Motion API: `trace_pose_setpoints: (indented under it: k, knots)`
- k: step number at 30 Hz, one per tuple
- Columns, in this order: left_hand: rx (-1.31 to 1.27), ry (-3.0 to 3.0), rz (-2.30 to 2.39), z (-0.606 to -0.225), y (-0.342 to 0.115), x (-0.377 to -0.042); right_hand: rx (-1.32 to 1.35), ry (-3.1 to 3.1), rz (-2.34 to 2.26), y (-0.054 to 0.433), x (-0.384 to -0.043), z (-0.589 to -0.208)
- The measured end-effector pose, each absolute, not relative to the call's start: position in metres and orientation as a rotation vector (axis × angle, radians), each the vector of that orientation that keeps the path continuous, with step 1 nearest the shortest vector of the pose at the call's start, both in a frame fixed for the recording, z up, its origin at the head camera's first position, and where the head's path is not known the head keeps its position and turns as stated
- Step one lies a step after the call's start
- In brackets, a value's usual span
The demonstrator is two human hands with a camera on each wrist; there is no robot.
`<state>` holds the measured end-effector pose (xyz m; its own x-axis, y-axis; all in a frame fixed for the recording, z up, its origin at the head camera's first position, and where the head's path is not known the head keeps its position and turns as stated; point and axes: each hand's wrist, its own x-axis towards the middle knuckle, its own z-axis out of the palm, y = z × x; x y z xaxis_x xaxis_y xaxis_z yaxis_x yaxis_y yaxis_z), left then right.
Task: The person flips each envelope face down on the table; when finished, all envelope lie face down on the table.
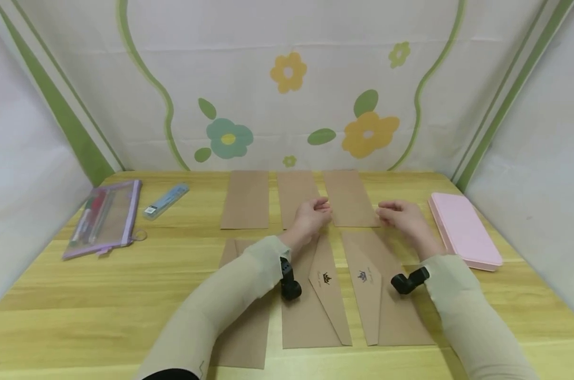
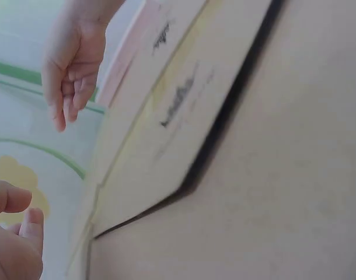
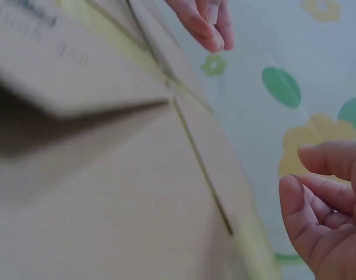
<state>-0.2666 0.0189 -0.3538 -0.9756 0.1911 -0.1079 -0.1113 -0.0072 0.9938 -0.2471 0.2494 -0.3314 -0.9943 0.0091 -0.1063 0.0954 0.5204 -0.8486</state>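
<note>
The right-end paper point(image 1: 352, 200) lies on the table point(image 1: 102, 306), between the left hand point(image 1: 311, 219) and the right hand point(image 1: 404, 221); both are released, fingers loosely bent around nothing. In front lie three envelopes point(image 1: 308, 316); at the right, a pink case point(image 1: 466, 228).

Pink case point(image 1: 466, 227) — pouch point(image 1: 120, 212); blue box point(image 1: 167, 201)

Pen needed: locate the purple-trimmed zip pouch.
In the head view, the purple-trimmed zip pouch lies on the table, at left, beside the slim blue case.
</note>
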Motion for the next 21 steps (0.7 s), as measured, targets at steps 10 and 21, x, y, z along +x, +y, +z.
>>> trace_pose_setpoints:
  k: [10, 21]
  knots:
    - [0.286, 1.986, 2.119, -0.335, -0.022, -0.252, -0.078, 2.271, -1.867, 0.213, -0.234, -0.306]
    - [0.352, 2.134, 1.903, -0.330, -0.087, -0.223, -0.196, 1.896, -2.028, 0.169, -0.220, -0.303]
